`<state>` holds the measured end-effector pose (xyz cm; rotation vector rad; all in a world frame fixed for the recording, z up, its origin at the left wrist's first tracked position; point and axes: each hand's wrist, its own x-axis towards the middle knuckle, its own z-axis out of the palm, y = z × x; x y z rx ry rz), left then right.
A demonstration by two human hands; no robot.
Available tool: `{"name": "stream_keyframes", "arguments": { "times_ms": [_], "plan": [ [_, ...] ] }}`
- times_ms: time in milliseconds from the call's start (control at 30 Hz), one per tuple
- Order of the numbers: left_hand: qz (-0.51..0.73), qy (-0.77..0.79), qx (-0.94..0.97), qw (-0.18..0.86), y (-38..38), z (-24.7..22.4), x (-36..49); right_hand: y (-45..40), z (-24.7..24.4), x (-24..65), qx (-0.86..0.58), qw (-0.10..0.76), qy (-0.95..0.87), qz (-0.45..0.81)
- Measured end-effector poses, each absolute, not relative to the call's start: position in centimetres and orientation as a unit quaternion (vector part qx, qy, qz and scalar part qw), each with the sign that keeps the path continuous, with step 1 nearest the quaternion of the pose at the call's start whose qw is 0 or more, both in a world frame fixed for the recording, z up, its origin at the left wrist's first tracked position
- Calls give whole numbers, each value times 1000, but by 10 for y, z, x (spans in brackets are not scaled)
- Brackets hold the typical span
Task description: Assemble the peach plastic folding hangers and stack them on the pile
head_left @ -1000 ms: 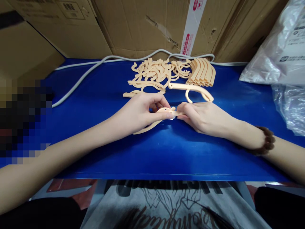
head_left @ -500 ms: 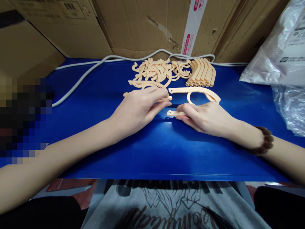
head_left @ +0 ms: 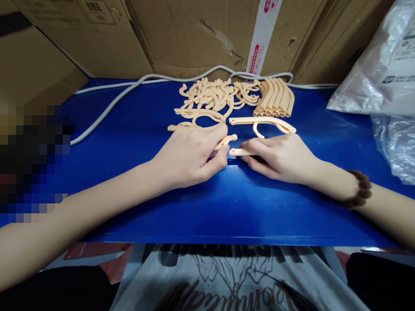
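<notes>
A glossy, bright blue tabletop [head_left: 207, 211] runs across the view, catching a soft patch of light between the person's hands and ending in a straight front edge. Below that edge hangs grey cloth with dark lettering and line drawing [head_left: 227, 276]. Along the back stands a large brown cardboard box [head_left: 194, 39], its face scuffed and crossed by a white tape strip with red print [head_left: 259, 47]; more brown cardboard [head_left: 35, 65] stands at the left. A white cable [head_left: 106, 114] snakes over the tabletop from the left and along the foot of the cardboard. At the right rests a crinkled clear plastic bag with printed panels [head_left: 372, 73].

Near the middle, the left hand [head_left: 191, 155] pinches a cream, curved plastic-looking piece [head_left: 227, 140] between thumb and fingers, its tip poking out towards the right. The right hand [head_left: 279, 157], with a fuzzy brown band [head_left: 358, 190] at its wrist, grips a flat, cream, round-ended strip [head_left: 240, 152]. The two held parts are close together, with a gap between their visible ends. Just beyond the right hand lies a long cream arm with a curved hook [head_left: 259, 121]. Farther back sit a jumbled heap of cream hooked parts [head_left: 210, 95] and, right of it, a neat stack of cream curved arms [head_left: 275, 99].
</notes>
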<state>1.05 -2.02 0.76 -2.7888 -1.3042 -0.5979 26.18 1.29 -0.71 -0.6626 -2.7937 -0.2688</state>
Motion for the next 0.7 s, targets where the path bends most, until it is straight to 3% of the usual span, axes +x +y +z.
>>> {"name": "stream_keyframes", "arguments": {
  "times_ms": [300, 700],
  "plan": [
    [-166, -404, -898, 44, -22, 5, 12, 14, -7, 263, -218, 112, -962, -118],
    [-182, -428, -884, 47, -22, 5, 12, 15, -8, 263, -187, 132, -972, -53]
  ]
}}
